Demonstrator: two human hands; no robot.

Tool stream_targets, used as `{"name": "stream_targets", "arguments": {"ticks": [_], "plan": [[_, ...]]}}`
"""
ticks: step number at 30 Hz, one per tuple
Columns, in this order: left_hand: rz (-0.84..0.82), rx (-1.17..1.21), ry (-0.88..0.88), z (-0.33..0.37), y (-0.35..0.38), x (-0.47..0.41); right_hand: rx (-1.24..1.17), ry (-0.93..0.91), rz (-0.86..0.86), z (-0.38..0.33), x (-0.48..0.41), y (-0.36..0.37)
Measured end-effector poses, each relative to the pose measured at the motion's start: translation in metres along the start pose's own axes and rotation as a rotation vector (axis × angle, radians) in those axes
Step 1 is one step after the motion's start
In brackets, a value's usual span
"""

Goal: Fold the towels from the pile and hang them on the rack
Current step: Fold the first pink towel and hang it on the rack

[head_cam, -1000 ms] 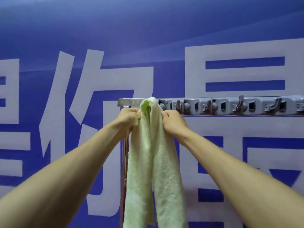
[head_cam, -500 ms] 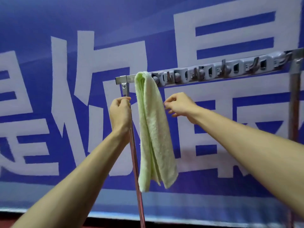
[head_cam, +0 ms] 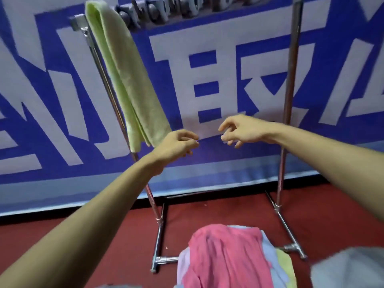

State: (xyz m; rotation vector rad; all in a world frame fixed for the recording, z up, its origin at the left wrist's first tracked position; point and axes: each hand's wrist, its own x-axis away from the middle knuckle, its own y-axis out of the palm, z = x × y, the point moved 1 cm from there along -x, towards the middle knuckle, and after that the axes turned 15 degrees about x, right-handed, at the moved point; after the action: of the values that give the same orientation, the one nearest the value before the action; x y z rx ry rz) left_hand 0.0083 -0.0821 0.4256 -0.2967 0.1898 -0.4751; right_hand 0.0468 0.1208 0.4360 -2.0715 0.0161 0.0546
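The left arm (head_cam: 83,215) enters from the lower left of the frame. It is bare along its whole visible length, from frame edge to wrist, and slender in build. The left grip (head_cam: 176,144), at centre frame, is bare. The right arm (head_cam: 322,154) enters from the right edge and is likewise bare to the wrist. The right grip (head_cam: 243,129), right of centre, is bare, with slim fingers (head_cam: 227,124). Nail detail is too blurred to assess. The grey cloth (head_cam: 349,267) in the lower right corner is blurred, and it cannot be told whether it is a worn garment.
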Motion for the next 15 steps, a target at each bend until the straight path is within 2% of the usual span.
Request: {"name": "stream_targets", "arguments": {"ticks": [8,15], "plan": [[-0.188,-0.124,-0.255,-0.148,0.088,-0.014,-0.151,0.278,-0.222,0.137,-0.005,0.116],[-0.316,-0.144,-0.401,-0.255,0.149,-0.034,-0.163,0.469,-0.317,0.234,-0.015,0.222]]}}
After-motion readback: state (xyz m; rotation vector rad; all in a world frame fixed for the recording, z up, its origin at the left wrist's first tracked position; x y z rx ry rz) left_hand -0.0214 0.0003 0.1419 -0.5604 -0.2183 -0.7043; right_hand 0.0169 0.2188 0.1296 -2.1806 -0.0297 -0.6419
